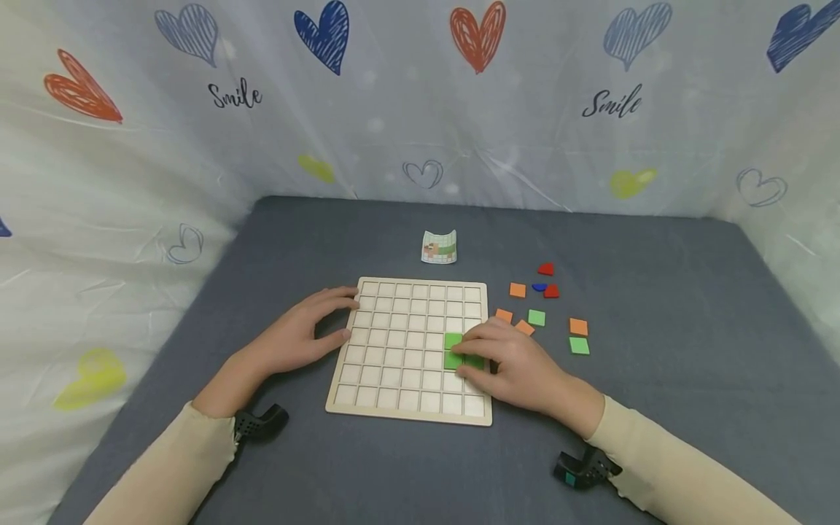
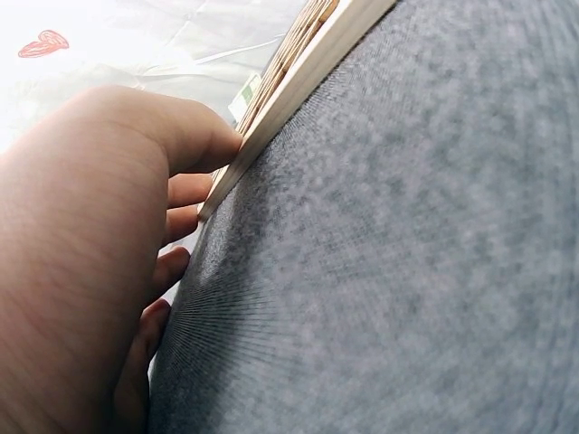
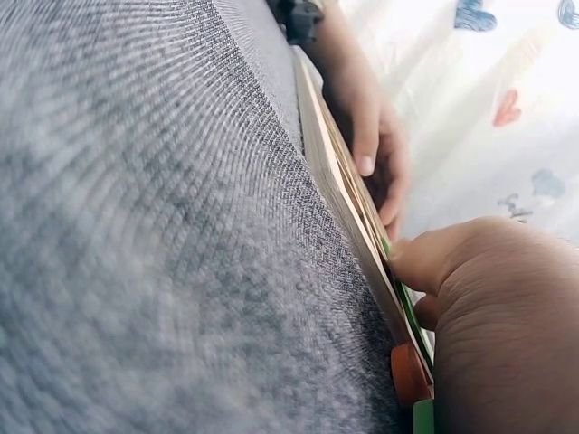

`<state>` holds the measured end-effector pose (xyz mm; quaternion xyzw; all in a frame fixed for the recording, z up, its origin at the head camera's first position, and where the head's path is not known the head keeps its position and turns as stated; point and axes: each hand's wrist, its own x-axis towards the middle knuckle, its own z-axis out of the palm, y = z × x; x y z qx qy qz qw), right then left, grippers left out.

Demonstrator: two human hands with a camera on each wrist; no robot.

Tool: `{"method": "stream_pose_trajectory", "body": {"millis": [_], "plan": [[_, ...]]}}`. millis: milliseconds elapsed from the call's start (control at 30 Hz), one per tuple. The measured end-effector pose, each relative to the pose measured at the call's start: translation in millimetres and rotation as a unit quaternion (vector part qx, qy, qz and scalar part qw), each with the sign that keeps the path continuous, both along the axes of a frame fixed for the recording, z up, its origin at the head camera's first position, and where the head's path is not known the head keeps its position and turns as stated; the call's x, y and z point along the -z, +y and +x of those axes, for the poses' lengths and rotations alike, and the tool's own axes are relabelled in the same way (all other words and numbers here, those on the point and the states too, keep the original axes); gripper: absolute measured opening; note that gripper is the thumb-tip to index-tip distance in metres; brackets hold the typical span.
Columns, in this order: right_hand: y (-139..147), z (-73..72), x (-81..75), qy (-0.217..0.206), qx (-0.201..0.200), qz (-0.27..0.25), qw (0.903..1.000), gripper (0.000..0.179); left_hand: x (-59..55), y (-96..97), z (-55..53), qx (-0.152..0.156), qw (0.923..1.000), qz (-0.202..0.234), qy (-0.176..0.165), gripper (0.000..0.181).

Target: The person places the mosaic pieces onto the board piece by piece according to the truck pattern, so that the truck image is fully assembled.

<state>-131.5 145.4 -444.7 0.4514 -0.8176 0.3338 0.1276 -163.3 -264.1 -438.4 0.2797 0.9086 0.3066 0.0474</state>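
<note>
A square wooden grid board (image 1: pixel 390 339) lies flat on the table, with several green square tiles (image 1: pixel 452 360) in its cells near the right edge. My left hand (image 1: pixel 295 335) rests at the board's left edge, its thumb and fingertips touching the frame. In the left wrist view the thumb (image 2: pixel 204 136) meets the board's pale side (image 2: pixel 289 95). Over the green tiles, my right hand (image 1: pixel 518 361) has its thumb and fingers on them, partly covering them. The right wrist view shows its thumb (image 3: pixel 425 258) right at a green tile's edge.
Loose orange squares (image 1: pixel 578 327), green squares (image 1: pixel 579 345), red pieces (image 1: pixel 546 269) and a blue piece (image 1: pixel 539 287) lie right of the board. Behind it a small picture card (image 1: pixel 439 248) curls up. A printed curtain (image 1: pixel 407 109) encloses the dark tablecloth (image 1: pixel 663 350).
</note>
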Motion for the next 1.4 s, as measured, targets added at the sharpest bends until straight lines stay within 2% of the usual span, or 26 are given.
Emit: {"method": "stream_pose_trajectory", "body": {"millis": [500,800,967,1100,1267,1400], "plan": [[4,0.5,0.8,-0.006,0.002,-0.006,1.0,0.021,1.7,2.2,-3.8,0.01,0.9999,0.004,0.001,0.05],[8,1.4,-5.9,-0.016,0.005,-0.013,0.9998,0.021,1.1,0.4,-2.4,0.007,1.0,0.002,-0.002,0.052],[26,-4.1,-10.2,-0.019,0.027,-0.006,0.9994,0.026,0.9,0.0,-1.6,0.007,1.0,0.002,-0.001,0.052],[47,-7.9,-13.4,-0.042,0.04,0.0,0.9983,0.027,0.9,1.7,-2.2,0.009,1.0,0.001,0.001,0.052],[68,-11.2,-16.0,-0.067,0.026,0.007,0.9974,0.03,0.8,2.3,-2.2,0.007,1.0,-0.001,0.0,0.052],[79,-11.5,-16.0,-0.06,0.015,0.023,0.9978,0.035,-0.6,1.0,-1.3,0.003,1.0,-0.004,-0.003,0.052]]}}
